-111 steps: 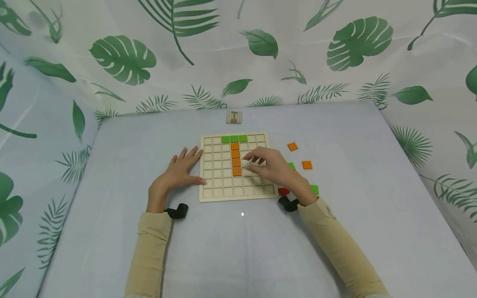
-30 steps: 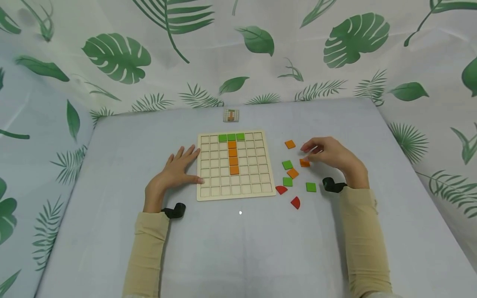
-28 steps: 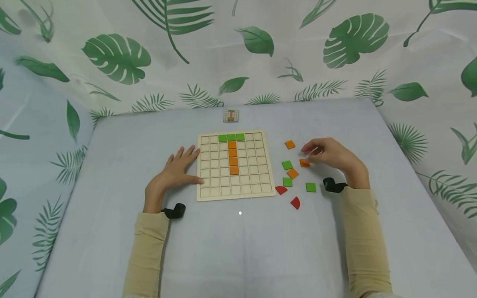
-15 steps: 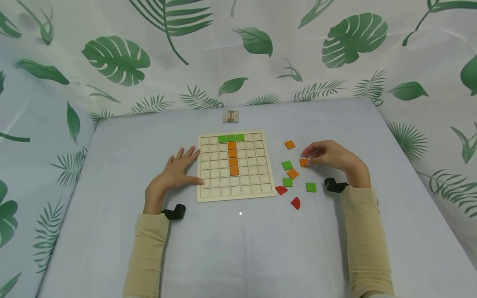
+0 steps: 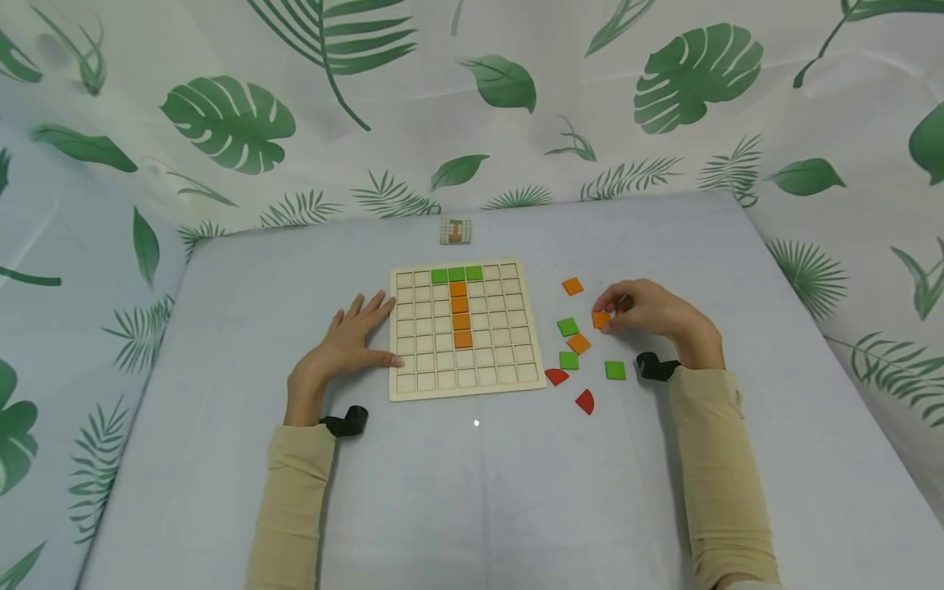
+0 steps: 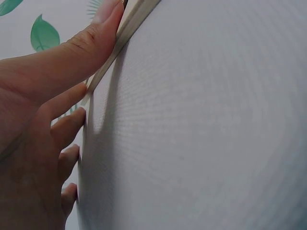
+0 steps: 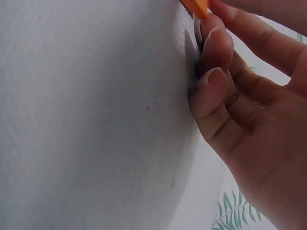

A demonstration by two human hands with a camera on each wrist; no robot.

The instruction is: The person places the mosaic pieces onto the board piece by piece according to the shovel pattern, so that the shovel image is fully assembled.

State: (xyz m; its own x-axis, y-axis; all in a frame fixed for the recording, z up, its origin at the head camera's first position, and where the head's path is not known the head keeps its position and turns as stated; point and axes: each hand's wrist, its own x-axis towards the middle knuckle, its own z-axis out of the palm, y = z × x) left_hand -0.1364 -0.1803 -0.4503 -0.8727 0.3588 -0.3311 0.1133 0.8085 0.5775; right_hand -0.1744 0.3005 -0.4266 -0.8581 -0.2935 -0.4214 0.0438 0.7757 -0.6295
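A pale wooden grid board (image 5: pixel 428 381) lies mid-table, with three green square tiles (image 5: pixel 457 274) along its top row and a column of several orange tiles (image 5: pixel 460 305) below them. My left hand (image 5: pixel 347 348) rests at the board's left edge, fingers spread and thumb on the rim. To the right of the board, my right hand (image 5: pixel 652 311) pinches an orange square tile (image 5: pixel 601 319) between thumb and fingers. In the right wrist view that orange tile (image 7: pixel 196 6) shows at the fingertips, tilted, with the other fingers curled beneath.
Loose orange (image 5: pixel 573 286) and green tiles (image 5: pixel 615 370) lie right of the board, with two red quarter-round pieces (image 5: pixel 585 401) nearer the front. Behind the board is a small pattern card (image 5: pixel 456 231). Leaf-printed cloth (image 5: pixel 457 98) hangs behind the table.
The right hand moved from over the board to the loose tiles on the right, then closed its fingers on an orange tile, which now looks tilted. The left hand stays at the board's edge.
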